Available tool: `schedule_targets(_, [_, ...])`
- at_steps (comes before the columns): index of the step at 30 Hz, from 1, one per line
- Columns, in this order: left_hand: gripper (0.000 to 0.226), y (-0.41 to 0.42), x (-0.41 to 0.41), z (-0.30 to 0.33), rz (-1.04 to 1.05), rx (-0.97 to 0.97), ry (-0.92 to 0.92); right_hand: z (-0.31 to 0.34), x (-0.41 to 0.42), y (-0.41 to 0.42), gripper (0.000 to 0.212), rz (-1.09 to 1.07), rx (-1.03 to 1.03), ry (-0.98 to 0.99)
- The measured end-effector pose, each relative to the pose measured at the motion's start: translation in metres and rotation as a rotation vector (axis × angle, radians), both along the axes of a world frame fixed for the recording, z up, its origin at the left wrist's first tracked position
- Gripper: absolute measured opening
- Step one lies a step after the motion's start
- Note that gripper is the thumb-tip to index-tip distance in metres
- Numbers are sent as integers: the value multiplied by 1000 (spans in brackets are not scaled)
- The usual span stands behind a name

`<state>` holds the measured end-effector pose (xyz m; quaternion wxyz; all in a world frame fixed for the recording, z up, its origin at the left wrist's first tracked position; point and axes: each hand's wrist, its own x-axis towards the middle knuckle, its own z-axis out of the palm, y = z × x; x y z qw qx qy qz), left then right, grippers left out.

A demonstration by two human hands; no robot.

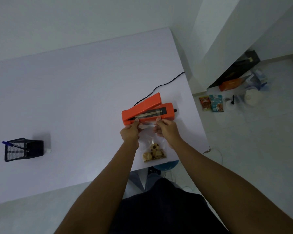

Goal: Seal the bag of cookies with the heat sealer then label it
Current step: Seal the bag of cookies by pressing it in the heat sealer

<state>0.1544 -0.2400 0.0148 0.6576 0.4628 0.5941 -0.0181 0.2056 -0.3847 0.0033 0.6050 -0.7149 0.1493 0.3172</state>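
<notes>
An orange heat sealer point(147, 108) sits on the white table point(74, 98) near its right edge, with its lid raised and the sealing strip showing. A clear plastic bag point(148, 137) lies in front of it, and several cookies point(153, 152) rest at the bag's near end. My left hand point(130, 132) pinches the bag's left top corner. My right hand point(166, 130) pinches the right top corner. Both hold the bag's mouth stretched at the sealer's front edge.
The sealer's black cord point(161, 86) runs back off the table's right edge. A black mesh pen holder point(23, 149) with a blue pen stands at the far left. Packets point(211, 103), boxes and a cup lie on the floor to the right.
</notes>
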Motion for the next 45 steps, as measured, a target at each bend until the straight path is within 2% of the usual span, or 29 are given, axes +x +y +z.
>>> schedule_targets(7, [21,-1,0,-1,13,29,2,2,1,-2,31,3,-43,16])
schedule_targets(11, [24,-2,0,-2,15,59,19,19,8,-5,40,19,-305,-272])
schedule_targets(13, [24,-2,0,-2,19,56,19,43,17,-3,40,-17,-348,-429])
schedule_targets(16, [25,-3,1,-1,22,57,20,80,33,2,40,-38,-202,-585])
schedule_targets(20, [28,-3,2,-1,25,58,28,119,47,9,36,77,-32,-659])
schedule_targets(23, [30,-3,2,-1,31,53,28,119,51,12,29,138,-19,-652])
schedule_targets(28, [28,-2,1,-1,44,54,22,98,52,2,18,40,-50,-574])
schedule_targets(33, [25,-3,0,-1,58,40,-7,76,52,-13,25,-20,-113,-471])
schedule_targets(45, [23,-2,1,2,59,47,-20,38,55,-27,35,-109,-125,-292])
